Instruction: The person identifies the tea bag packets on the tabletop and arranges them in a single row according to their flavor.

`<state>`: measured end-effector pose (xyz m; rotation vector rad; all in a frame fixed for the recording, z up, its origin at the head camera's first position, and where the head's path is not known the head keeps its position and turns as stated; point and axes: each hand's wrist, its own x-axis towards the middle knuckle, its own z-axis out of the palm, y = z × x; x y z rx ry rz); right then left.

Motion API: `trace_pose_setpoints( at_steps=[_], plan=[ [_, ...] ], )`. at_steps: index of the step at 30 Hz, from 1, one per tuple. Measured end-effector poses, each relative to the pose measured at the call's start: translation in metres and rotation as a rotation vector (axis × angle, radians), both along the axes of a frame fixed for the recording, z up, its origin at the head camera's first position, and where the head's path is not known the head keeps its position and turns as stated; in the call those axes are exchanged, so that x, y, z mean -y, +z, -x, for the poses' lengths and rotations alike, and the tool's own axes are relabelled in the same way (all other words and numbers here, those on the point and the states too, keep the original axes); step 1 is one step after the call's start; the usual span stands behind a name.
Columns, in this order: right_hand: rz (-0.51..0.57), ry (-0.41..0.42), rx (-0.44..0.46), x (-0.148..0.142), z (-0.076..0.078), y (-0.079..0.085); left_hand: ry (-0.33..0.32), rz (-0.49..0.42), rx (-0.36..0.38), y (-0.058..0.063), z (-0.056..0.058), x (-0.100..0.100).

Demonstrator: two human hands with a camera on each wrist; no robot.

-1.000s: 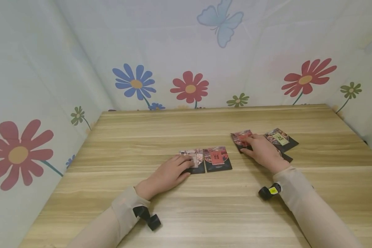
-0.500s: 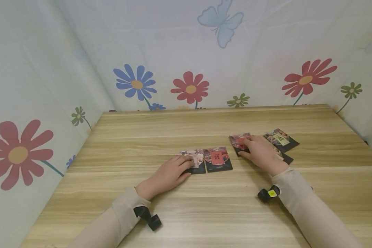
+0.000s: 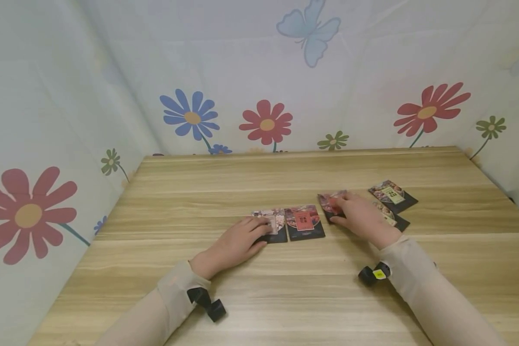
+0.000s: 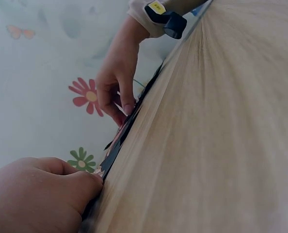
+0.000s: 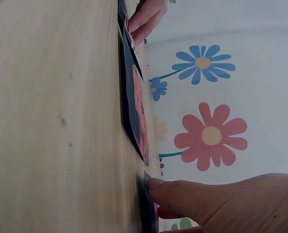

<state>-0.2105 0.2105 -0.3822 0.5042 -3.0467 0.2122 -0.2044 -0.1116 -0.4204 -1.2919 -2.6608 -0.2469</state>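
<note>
My left hand [image 3: 233, 244] rests on a flat dark food packet [image 3: 279, 234] with a pale label, its fingertips over the left part. Right beside that packet lies a red-labelled packet [image 3: 304, 222], which no hand touches. My right hand [image 3: 363, 218] pinches another red-labelled packet [image 3: 327, 202] between thumb and fingers, low over the table and slightly turned. In the right wrist view, the thumb of the right hand [image 5: 216, 199] is at the edge of this packet [image 5: 147, 211], close to the neighbouring packet [image 5: 134, 104]. The right hand's fingers hide part of the packet's label.
Two more packets, one with a yellow label [image 3: 393, 195] and one with a pale label [image 3: 399, 222], lie at the right behind the right hand. The wooden table [image 3: 199, 178] meets a flower-printed cloth wall [image 3: 225, 62] at the back. Each wrist wears a small black camera.
My right hand has drawn its red-labelled packet toward me and slightly left, nearer the two side-by-side packets. More of the pale-labelled packet behind it shows. The left hand stays in place.
</note>
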Motion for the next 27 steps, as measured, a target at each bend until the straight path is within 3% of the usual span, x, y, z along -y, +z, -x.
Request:
trace_pose_setpoints(
  at_steps=[16, 27],
  plan=[
    [-0.047, 0.042, 0.015, 0.007, -0.013, 0.008, -0.019, -0.001, 0.004, 0.002, -0.002, -0.002],
    [-0.025, 0.052, 0.002, 0.009, -0.019, 0.004, -0.021, -0.019, 0.000, 0.002, -0.001, -0.001]
  ],
)
